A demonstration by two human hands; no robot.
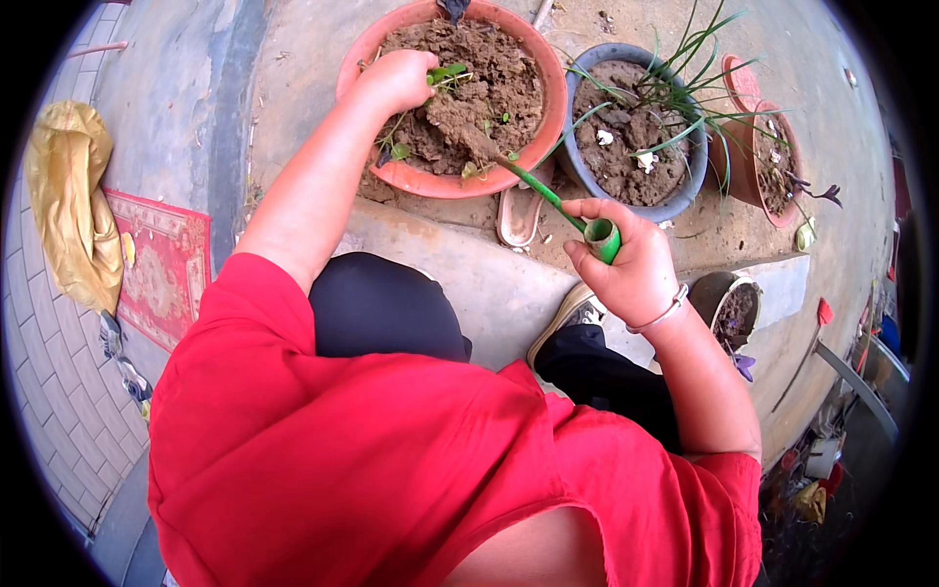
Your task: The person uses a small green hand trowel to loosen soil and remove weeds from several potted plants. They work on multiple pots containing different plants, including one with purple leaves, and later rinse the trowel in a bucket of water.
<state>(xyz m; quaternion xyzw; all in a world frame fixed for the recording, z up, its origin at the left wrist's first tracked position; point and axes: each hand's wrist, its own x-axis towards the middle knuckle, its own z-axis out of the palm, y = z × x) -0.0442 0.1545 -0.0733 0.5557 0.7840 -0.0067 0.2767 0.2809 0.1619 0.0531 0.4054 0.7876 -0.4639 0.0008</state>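
A wide terracotta-coloured pot [555,98] of loose brown soil [479,59] stands ahead of me. My left hand [399,82] reaches over its left side, fingers closed on a small leafy green plant [450,75] at the soil surface. In my right hand [626,256] is a green-handled garden trowel [533,182], gripped near the hollow end of its handle. Its soil-covered blade crosses the pot's near rim and rests in the soil. A few more small green leaves show around the pot's edge.
To the right stand a grey-blue pot [699,161] with long grassy leaves and a tipped terracotta pot [740,161]. A small dark pot [711,291] lies beyond my right wrist. On the left are a yellow sack [70,201] and a red patterned mat [161,259].
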